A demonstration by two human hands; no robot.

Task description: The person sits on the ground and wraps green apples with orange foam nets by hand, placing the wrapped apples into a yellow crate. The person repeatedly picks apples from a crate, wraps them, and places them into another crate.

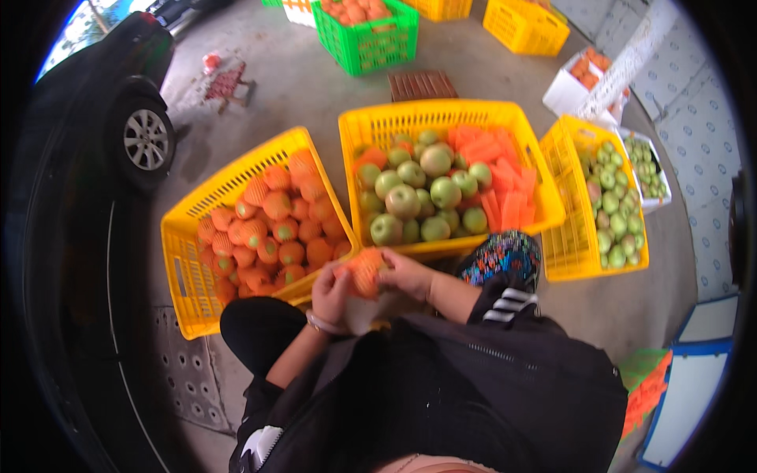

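Between my two hands is a fruit in an orange foam net sleeve. My left hand grips its left side, and my right hand pinches its right side. To the left stands a yellow plastic crate full of fruit in orange foam nets. In front, a wider yellow crate holds bare green apples and, on its right side, a pile of flat orange foam net sleeves.
At the right, a yellow crate holds more green apples, beside white boxes of fruit. A green crate, a slatted brown stool and more yellow crates stand beyond. A black car is at the left.
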